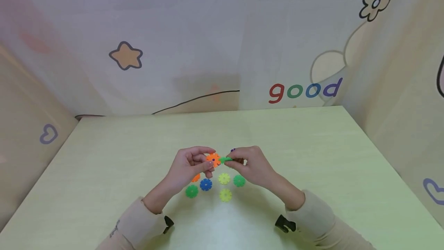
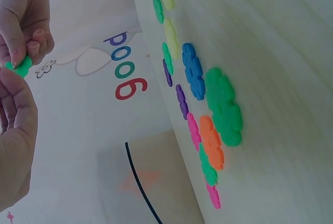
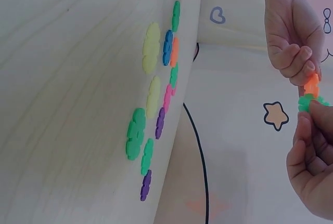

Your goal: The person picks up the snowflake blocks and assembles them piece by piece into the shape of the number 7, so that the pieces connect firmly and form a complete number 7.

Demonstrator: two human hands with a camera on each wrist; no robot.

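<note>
Between thumb and fingers my left hand [image 1: 189, 165] pinches an orange snowflake disc [image 1: 214, 159], its flat face toward the head camera. My right hand [image 1: 251, 163] pinches a green snowflake disc [image 1: 225, 159], which is turned edge-on. The two discs meet at their rims, above the table; in the right wrist view the green disc [image 3: 308, 102] stands crosswise against the orange disc [image 3: 311, 84]. Below the hands lie a blue disc [image 1: 206, 184], a green disc [image 1: 192, 191] and two yellow discs [image 1: 224, 179]. Fingers partly cover the held discs.
More loose discs lie flat on the pale table [image 1: 104, 173], among them a purple disc [image 2: 181, 102], a pink disc [image 2: 193, 130] and an orange disc [image 2: 212, 142]. A printed cloth backdrop [image 1: 208, 41] stands behind the table and along its sides.
</note>
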